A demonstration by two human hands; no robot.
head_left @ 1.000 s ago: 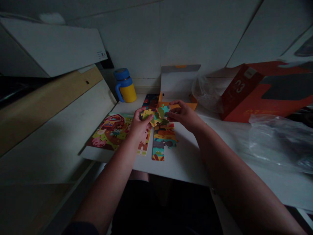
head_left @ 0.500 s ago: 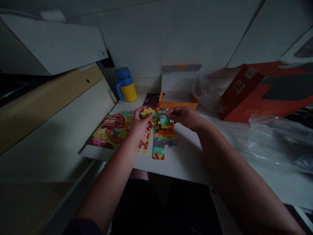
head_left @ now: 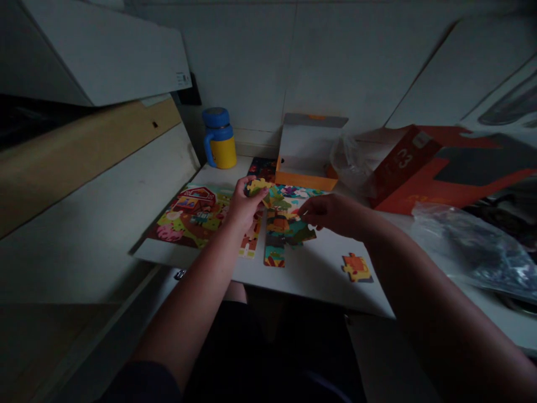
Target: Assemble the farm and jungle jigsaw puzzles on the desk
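Note:
My left hand is closed around a few jigsaw pieces, a yellow one uppermost, held above the tabletop. Closed fingertips of my right hand pinch a teal-green puzzle piece at the right side of the partly joined animal puzzle. Whether that piece is locked in is hard to see in the dim light. To the left lies a farm puzzle with a red barn, partly behind my left forearm. A loose orange-and-yellow puzzle piece rests near the front edge, left of my right forearm.
An orange box with its lid raised stands against the wall. Beside it are crumpled clear plastic and a large red box. A blue-and-yellow mug stands at back left. More clear plastic lies at right.
My right hand has moved right and down from beside my left hand, bringing the teal-green piece to the puzzle. The view has shifted, and the loose orange-and-yellow piece now shows.

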